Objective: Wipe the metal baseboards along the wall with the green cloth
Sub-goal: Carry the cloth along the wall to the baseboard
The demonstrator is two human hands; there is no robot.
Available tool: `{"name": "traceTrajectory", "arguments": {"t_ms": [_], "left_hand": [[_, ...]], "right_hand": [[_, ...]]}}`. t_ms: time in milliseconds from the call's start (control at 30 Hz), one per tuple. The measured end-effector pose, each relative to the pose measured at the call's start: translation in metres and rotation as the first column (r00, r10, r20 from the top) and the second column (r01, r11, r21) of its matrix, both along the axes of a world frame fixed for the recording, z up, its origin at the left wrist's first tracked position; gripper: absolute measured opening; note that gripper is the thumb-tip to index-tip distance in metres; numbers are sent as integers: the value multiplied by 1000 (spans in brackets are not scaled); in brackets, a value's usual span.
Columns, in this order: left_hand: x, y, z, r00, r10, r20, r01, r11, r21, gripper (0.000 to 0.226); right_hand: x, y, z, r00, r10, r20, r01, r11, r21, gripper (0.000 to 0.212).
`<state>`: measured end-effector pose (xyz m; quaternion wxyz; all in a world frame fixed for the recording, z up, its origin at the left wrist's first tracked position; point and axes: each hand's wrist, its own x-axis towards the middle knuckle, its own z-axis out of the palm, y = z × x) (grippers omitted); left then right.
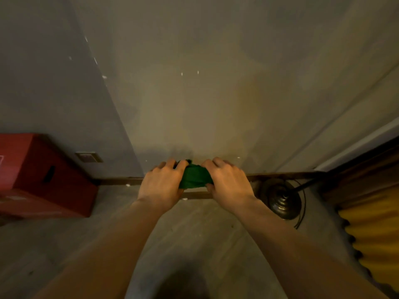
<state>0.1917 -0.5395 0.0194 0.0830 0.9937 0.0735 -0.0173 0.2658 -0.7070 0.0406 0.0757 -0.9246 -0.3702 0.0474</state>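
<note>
Green cloth [194, 176] bunched between left hand [160, 186] and right hand [228, 182], each grip curled tight on an end. Held in front of metal baseboard [116, 181] at wall foot, likely refolding for fresh face.

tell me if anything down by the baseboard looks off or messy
Small white flecks lie at the foot of the baseboard, one left of the left hand and one just under it, with white chips dotting the wall above. Both hands grip the green cloth; the right hand covers its other end.
</note>
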Motion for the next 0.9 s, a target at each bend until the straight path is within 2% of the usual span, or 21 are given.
{"name": "traceTrajectory", "arguments": {"t_ms": [667,900], "left_hand": [[27,25,-306,1000,-16,12,17,1000,-11,59],[35,26,-398,999,4,44,-4,1000,-11,61]], "right_hand": [[24,22,-312,1000,-25,2,25,999,25,42],[34,25,-401,1000,-17,18,17,1000,18,42]]}}
